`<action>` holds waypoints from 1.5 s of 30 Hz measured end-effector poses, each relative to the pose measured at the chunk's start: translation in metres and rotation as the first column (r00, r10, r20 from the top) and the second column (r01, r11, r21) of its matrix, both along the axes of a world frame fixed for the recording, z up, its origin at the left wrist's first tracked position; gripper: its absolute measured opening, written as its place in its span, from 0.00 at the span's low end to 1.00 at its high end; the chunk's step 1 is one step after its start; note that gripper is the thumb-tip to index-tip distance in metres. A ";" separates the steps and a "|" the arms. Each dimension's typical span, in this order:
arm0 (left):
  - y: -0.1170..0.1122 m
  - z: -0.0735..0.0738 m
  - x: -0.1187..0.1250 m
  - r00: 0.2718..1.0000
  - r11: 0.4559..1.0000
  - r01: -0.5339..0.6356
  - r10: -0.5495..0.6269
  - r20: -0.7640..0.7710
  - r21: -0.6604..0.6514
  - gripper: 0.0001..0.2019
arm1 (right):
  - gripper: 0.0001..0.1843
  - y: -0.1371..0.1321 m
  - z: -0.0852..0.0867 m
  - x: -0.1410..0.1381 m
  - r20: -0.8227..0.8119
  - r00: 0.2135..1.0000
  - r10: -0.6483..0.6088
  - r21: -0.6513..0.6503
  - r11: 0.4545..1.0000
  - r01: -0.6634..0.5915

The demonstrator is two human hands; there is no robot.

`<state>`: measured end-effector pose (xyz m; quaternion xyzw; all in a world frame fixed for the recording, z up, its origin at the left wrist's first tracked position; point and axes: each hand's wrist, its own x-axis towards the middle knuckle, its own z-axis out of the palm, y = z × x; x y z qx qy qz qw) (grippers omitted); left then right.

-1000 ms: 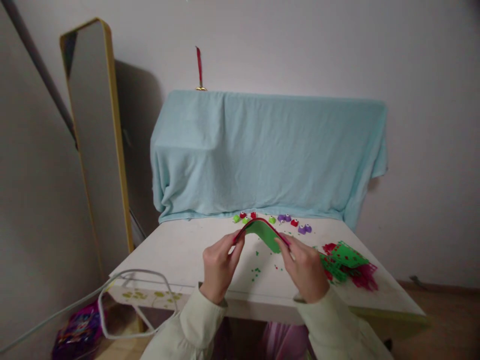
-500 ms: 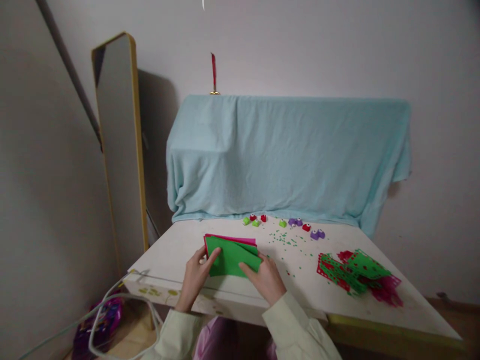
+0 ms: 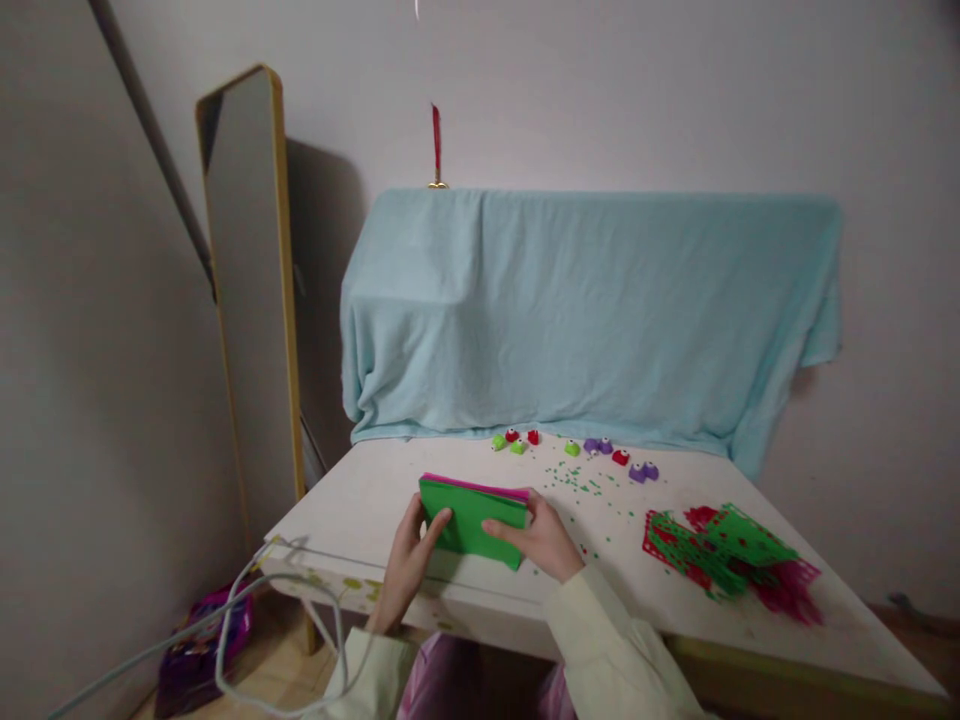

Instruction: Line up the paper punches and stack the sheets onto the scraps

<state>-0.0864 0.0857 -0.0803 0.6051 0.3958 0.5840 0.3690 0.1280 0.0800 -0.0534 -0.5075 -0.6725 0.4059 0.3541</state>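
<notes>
A stack of coloured sheets [image 3: 474, 520], green in front with pink behind, is held upright between my two hands above the table's front part. My left hand [image 3: 415, 548] grips its left edge, thumb on the green face and fingers behind. Around the right edge my right hand [image 3: 541, 537] is closed, its thumb pressed flat on the green. The fingers behind the stack are mostly hidden. To the right lies a loose pile of punched green, red and pink sheets [image 3: 731, 555]. Small green bits [image 3: 581, 478] are scattered beyond the stack.
Several small punches [image 3: 592, 446] in green, red and purple stand along the back of the white table [image 3: 337, 510]. Behind them hangs a light blue cloth [image 3: 585, 320]. A tall mirror [image 3: 251, 300] leans at left. A white cable [image 3: 225, 640] loops by the table's left corner.
The sheets were fanned, with the front green one slanted; now their edges are lined up in a neat stack. The view has shifted slightly.
</notes>
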 end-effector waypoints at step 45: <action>-0.004 0.007 -0.020 0.814 0.828 -0.552 0.561 -0.151 0.096 0.15 | 0.66 -0.029 0.008 0.033 -0.029 0.975 0.219 -0.318 0.923 -0.216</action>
